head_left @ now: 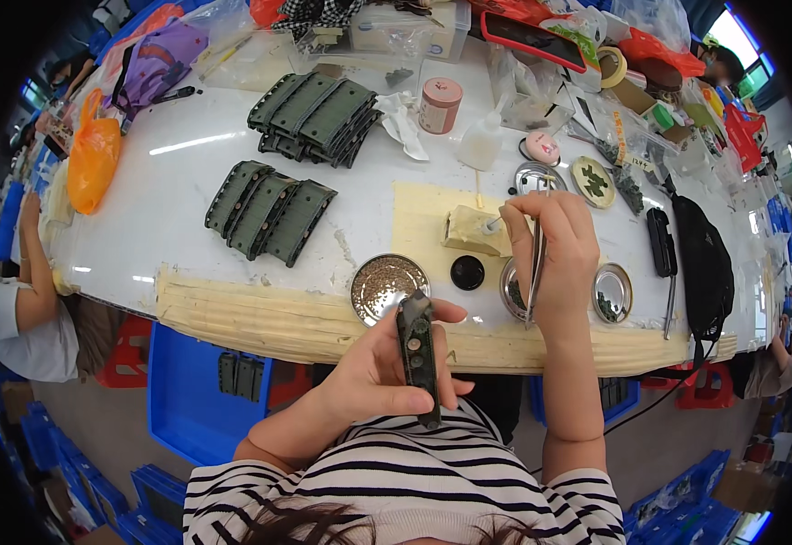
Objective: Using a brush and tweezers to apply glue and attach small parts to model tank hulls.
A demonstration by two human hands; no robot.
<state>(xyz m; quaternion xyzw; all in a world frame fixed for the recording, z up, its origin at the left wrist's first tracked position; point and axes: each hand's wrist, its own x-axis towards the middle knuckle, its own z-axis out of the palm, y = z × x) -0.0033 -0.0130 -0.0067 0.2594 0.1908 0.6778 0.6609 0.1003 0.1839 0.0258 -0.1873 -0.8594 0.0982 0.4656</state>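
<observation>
My left hand (373,368) is wrapped round a narrow dark green molded part (418,354), held upright above the table's front edge. Small round metal-looking discs show along its face. My right hand (559,250) is closed on a pair of metal tweezers (536,277), which runs down past the palm over a small round tin (510,289). By its fingertips, a thin pale rod (492,223) stands at a yellow tape-covered block (468,231); whether my fingers touch the rod I cannot tell. Between the hands lies a round black lid (467,272).
A metal dish (387,277) of tiny grains stands behind my left hand. Stacked green molded parts (318,113) and others (268,211) lie left. A tin (612,292), squeeze bottle (481,143), pink jar (440,104) and black pouch (703,263) stand about. Padded tape (259,304) covers the front edge.
</observation>
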